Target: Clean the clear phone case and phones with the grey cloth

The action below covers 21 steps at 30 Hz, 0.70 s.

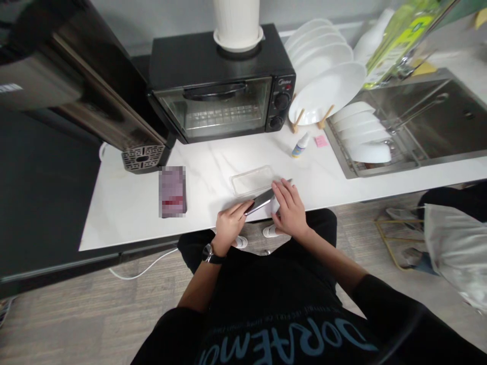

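left hand (230, 223) has fingers pinched on the dark slab's (262, 198) left end, right hand (291, 207) fingers half-bent over a white wad (275, 205), grip unclear; best brace slab over table (213, 177), press lightly.

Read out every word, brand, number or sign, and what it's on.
"Midea": black box-shaped toaster oven.
"DORAEMO…", upside down, ending unclear: black cloth T-shirt; its smaller line is blurred.
Too small or blurred: white label on the tall dark machine, small white plastic bottle, square pink paper note, tall green plastic container.
Pixelated: purple rectangular screen.
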Tool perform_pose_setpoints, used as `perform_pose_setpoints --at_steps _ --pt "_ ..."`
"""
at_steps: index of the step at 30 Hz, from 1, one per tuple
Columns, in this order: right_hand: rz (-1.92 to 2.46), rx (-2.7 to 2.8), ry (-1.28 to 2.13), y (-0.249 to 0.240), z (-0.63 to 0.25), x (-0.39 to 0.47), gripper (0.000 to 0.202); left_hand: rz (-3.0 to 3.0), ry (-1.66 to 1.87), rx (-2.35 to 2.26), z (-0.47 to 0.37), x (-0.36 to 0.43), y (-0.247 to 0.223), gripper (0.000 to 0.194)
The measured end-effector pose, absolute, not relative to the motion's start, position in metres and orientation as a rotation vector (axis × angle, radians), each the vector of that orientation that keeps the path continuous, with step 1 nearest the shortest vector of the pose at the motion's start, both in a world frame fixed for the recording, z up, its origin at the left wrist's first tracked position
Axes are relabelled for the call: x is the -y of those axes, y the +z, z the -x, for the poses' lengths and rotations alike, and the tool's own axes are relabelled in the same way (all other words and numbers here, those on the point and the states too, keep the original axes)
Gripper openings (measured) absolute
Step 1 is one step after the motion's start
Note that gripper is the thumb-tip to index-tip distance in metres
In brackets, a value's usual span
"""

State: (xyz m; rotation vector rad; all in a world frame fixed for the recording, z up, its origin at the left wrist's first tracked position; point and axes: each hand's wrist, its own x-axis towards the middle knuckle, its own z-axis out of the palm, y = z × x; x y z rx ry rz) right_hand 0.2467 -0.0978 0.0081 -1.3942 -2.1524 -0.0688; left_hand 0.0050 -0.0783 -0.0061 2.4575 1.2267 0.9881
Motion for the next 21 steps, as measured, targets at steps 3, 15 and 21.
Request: perform_pose_setpoints --at_steps 3,15,21 --pt "1.264 2.233 -0.077 0.005 -0.203 0.111 0.077 -2.504 0.964 -1.265 -0.003 0.078 -0.01 0.028" --pt "1.185 2.16 -0.131 0.005 -0.262 0.084 0.074 -2.461 0.998 -1.223 -0.005 0.078 -0.004 0.04" --pt "1.246 2.099 -0.107 0.004 -0.225 0.097 0.066 -2.458 1.005 -1.226 -0.004 0.078 -0.006 0.035"
